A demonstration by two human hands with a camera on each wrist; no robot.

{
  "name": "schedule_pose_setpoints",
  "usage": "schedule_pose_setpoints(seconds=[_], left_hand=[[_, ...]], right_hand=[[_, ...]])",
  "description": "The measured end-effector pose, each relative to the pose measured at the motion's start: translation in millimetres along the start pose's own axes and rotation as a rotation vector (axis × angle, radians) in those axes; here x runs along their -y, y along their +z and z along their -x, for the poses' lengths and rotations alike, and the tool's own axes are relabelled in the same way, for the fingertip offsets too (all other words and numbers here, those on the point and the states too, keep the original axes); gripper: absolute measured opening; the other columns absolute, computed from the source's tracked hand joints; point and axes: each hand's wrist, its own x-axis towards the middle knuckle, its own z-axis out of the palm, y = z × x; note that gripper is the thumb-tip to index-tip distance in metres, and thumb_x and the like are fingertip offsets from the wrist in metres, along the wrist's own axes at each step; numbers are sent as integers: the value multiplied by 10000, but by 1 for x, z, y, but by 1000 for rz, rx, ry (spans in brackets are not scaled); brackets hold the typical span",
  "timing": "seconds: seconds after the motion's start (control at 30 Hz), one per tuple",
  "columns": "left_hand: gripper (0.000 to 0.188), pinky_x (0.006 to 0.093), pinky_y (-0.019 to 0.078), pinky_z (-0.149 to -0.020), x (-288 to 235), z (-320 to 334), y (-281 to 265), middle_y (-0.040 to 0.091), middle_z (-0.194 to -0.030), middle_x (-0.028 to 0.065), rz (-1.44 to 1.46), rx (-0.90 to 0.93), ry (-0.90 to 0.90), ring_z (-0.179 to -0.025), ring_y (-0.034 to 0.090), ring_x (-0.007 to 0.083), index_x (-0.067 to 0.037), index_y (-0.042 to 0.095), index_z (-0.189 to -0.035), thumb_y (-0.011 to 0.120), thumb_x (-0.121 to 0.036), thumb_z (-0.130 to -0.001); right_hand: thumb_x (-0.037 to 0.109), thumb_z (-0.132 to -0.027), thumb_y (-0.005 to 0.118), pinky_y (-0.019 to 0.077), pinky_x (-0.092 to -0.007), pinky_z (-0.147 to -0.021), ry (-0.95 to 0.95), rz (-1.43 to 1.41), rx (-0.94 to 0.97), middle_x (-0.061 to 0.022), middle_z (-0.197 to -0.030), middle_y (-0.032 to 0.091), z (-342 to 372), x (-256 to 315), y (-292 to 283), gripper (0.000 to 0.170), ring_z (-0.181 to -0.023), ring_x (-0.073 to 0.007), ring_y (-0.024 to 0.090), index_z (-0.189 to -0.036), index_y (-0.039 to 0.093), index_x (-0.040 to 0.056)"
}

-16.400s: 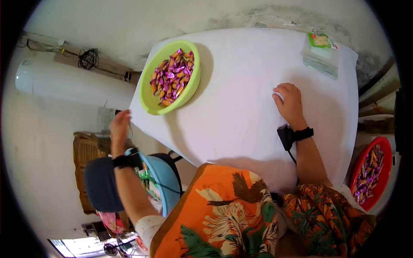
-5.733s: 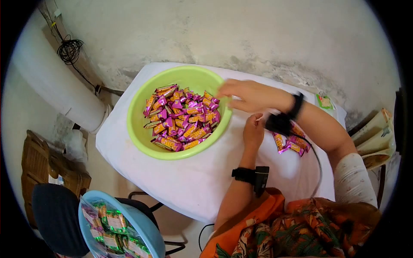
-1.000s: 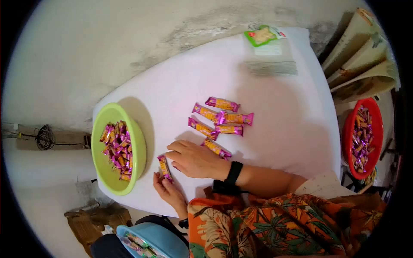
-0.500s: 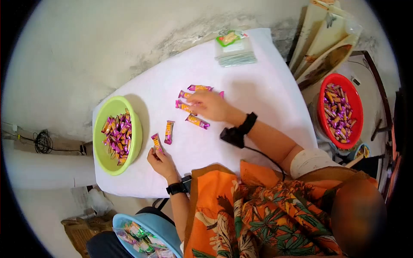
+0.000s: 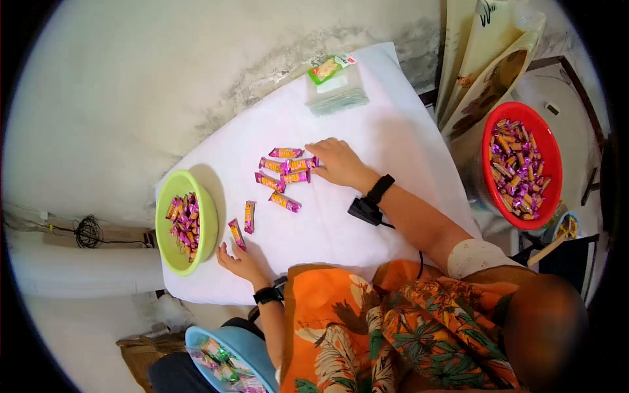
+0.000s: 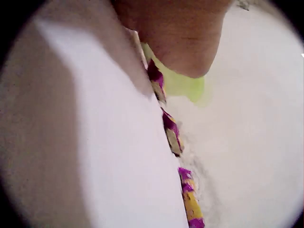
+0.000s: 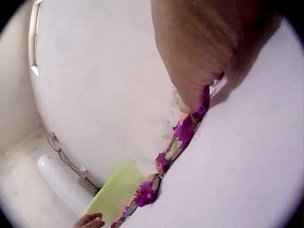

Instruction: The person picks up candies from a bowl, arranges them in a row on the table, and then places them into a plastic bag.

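Several small wrapped snack bars [image 5: 285, 202], purple and orange, lie in a loose group on the white-covered table [image 5: 341, 229]. My right hand [image 5: 337, 162] is at the right end of the group, thumb and fingers spread around the end of one wrapped snack bar [image 5: 301, 164]. In the right wrist view its finger touches the purple wrapper [image 7: 187, 126]. My left hand [image 5: 241, 263] lies nearer me, relaxed, with fingertips right by the lower end of another wrapped snack bar [image 5: 236, 234]. One more bar [image 5: 249, 217] lies just beyond that.
A green basin [image 5: 211, 232] of the same bars stands at the table's left. A clear bag stack with a green-edged packet [image 5: 325, 70] lies at the far edge. A red basin [image 5: 557, 167] of bars stands off to the right, and a blue basin [image 5: 252, 350] of green packets below left.
My right hand has moved from over the grouped bars to their right end, uncovering them. Earlier it set a bar near my left hand. The left hand stays by its bar; the head view has shifted.
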Motion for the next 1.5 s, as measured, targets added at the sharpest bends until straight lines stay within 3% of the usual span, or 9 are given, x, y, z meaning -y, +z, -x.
schedule_pose_setpoints(seconds=[0.13,0.27,0.37,0.7,0.83,1.03,1.1,1.17,1.5], left_hand=[[294,399,396,-954,-84,-18,28,501,-1268,181,305,265,-24,-1161,479,308,14,550,-1157,532,-73,-877],[431,429,322,-1036,-178,-27,94,413,-1363,223,223,553,433,-1254,387,382,-102,536,-1270,587,-124,-842],[452,551,209,-1056,-174,-10,164,398,-1389,206,-36,606,623,-1313,306,390,-110,537,-1269,597,-265,-849],[441,607,131,-1064,-138,-24,78,453,-1378,86,-179,849,782,-1337,311,301,-101,568,-1205,632,-252,-795],[404,575,228,-1043,-151,-26,61,477,-1338,137,-282,820,795,-1282,378,335,-66,580,-1169,635,-181,-787],[354,360,458,-866,-200,22,107,586,-1077,178,418,867,117,-1006,569,311,-25,576,-1156,591,-44,-803],[302,298,497,-766,-200,29,117,618,-1015,132,389,797,226,-871,620,236,-38,597,-1141,584,-45,-840],[269,316,496,-750,-198,30,114,629,-961,140,468,841,77,-862,624,241,-34,610,-1106,581,-36,-838],[218,391,469,-750,-186,1,91,600,-955,136,173,493,457,-888,573,322,-51,617,-1013,625,-81,-797]], right_hand=[[194,-741,691,418,-404,-790,-58,75,84,-83,-963,588,-3,-6,6,317,-962,-284,526,-1027,610,84],[155,-734,651,429,-400,-767,-68,109,4,-74,-899,580,-2,-6,6,189,-914,-276,536,-909,624,91],[118,-729,595,441,-403,-768,-71,151,-21,-82,-893,586,-4,-11,6,148,-907,-281,545,-868,627,77],[-1,-729,555,414,-383,-780,1,131,-67,-77,-950,568,-6,-34,-12,205,-950,-279,520,-879,645,105],[13,-730,571,434,-399,-791,-5,125,-91,-94,-984,574,-10,-28,-10,296,-968,-302,529,-1009,625,98],[72,-765,595,473,-425,-727,164,55,-171,-142,-958,605,-6,-25,-15,341,-839,-339,580,-1106,577,70],[91,-777,597,480,-423,-711,158,31,-133,-153,-934,614,-7,-29,-10,331,-806,-339,592,-1106,576,63],[112,-787,600,487,-407,-704,151,-45,-113,-151,-897,626,-9,-24,-9,319,-791,-323,607,-1101,579,58],[196,-811,597,489,-401,-702,186,83,-16,-126,-932,597,-10,-12,-13,293,-820,-315,599,-1085,598,92]])
